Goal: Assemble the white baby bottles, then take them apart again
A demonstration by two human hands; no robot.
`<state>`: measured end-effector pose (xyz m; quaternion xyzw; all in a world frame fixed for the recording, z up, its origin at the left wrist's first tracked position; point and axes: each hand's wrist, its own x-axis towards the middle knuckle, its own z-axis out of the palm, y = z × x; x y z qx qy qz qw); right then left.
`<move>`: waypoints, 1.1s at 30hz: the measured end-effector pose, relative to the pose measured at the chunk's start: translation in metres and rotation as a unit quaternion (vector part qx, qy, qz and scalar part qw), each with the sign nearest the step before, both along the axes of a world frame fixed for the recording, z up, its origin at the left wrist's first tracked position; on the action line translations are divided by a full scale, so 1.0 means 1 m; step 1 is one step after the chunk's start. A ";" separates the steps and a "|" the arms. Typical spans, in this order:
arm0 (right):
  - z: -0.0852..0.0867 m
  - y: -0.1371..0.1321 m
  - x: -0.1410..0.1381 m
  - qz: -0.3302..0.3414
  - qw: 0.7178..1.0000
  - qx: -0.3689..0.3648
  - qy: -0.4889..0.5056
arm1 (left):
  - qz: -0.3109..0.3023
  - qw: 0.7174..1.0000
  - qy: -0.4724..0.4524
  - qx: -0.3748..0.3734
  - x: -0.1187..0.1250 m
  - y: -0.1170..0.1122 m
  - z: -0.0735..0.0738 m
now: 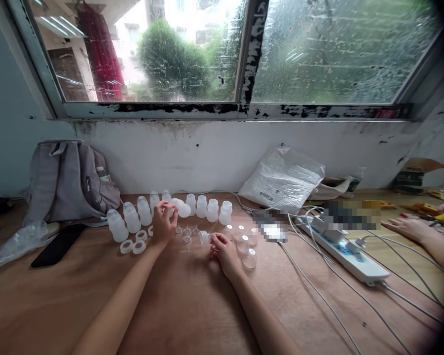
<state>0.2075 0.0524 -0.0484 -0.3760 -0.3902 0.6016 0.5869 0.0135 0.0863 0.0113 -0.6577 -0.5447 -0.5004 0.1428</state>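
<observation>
My left hand (165, 224) has its fingers closed on a frosted baby bottle (181, 208), which is tilted toward the right. Held in the fingertips of my right hand (224, 250) is a clear ribbed plastic piece (204, 239); its exact kind is hard to make out. Small clear nipples (187, 239) lie between my hands. Left of my left hand, several bottles with teats fitted (117, 226) stand in a slanting row, with pale collar rings (126, 246) before them. Several open-necked bottles (225, 213) stand behind my right hand. Clear caps (249, 259) are just right of it.
A grey backpack (64, 180), a black phone (58, 245) and a plastic bag (22, 241) lie at the left. A silvery bag (283, 180) leans on the wall. Cables and a white power strip (355, 261) occupy the right, near another person's hand (403, 227).
</observation>
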 end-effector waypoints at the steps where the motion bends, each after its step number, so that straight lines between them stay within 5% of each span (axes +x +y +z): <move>1: 0.001 0.000 0.000 -0.001 1.000 -0.004 0.004 | -0.017 0.999 -0.020 0.032 0.000 -0.012 -0.005; 8: 0.005 -0.003 0.001 0.006 1.000 -0.016 0.020 | -0.130 0.991 -0.012 -0.002 0.004 -0.067 -0.043; 13: 0.004 -0.003 0.001 0.036 0.997 -0.025 0.065 | -0.193 0.978 -0.010 -0.075 0.005 -0.064 -0.052; 18: 0.005 -0.003 0.000 0.069 0.995 -0.022 0.074 | -0.213 0.958 -0.118 -0.153 0.013 -0.055 -0.065; 23: 0.007 -0.005 0.000 0.065 0.996 -0.016 0.052 | -0.225 0.939 -0.078 -0.247 0.018 -0.062 -0.060; 33: 0.023 -0.022 -0.004 0.056 0.998 0.035 0.007 | -0.142 0.971 0.077 -0.178 0.010 -0.068 -0.053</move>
